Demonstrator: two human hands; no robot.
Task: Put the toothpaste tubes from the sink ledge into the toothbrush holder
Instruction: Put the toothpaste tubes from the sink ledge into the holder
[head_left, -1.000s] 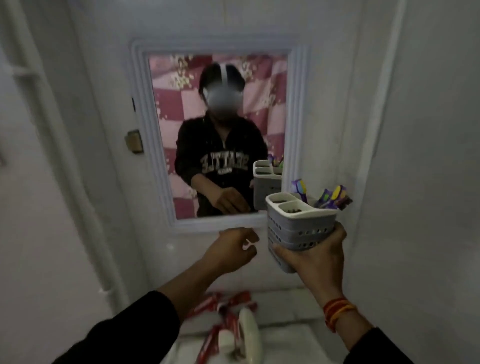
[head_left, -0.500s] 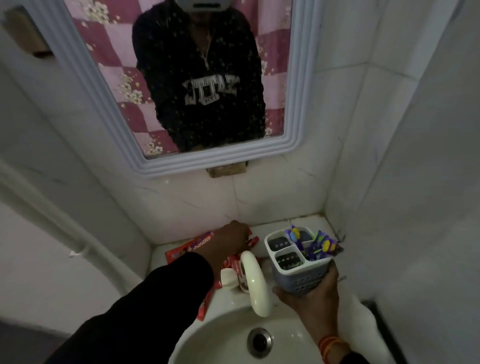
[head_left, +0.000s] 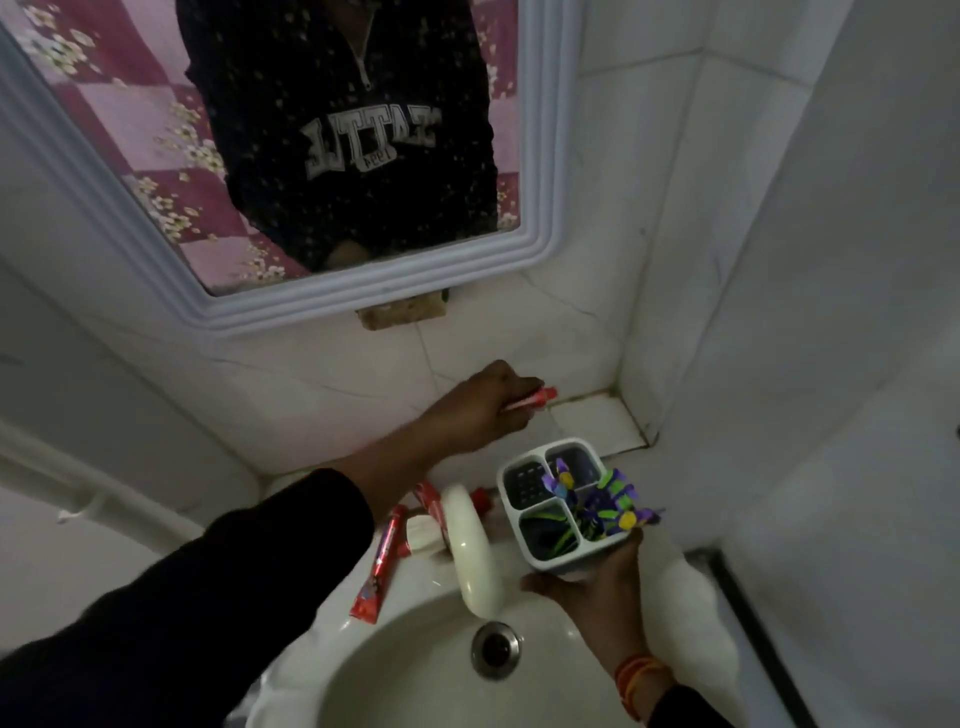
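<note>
One toothpaste tube is now lifted off the ledge, clenched in the left hand. Right hand still grips the toothbrush holder at 4 o'clock of it.

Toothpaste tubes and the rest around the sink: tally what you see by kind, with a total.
Red toothpaste tubes: 3 visible, one gripped in the left hand as tube, one on the ledge, one partly hidden behind the faucet
Toothbrush holder: 1, in the right hand
Faucet: 1
Sink drain: 1
Mirror: 1
Toothbrushes: too tangled to count
Total: 7
</note>
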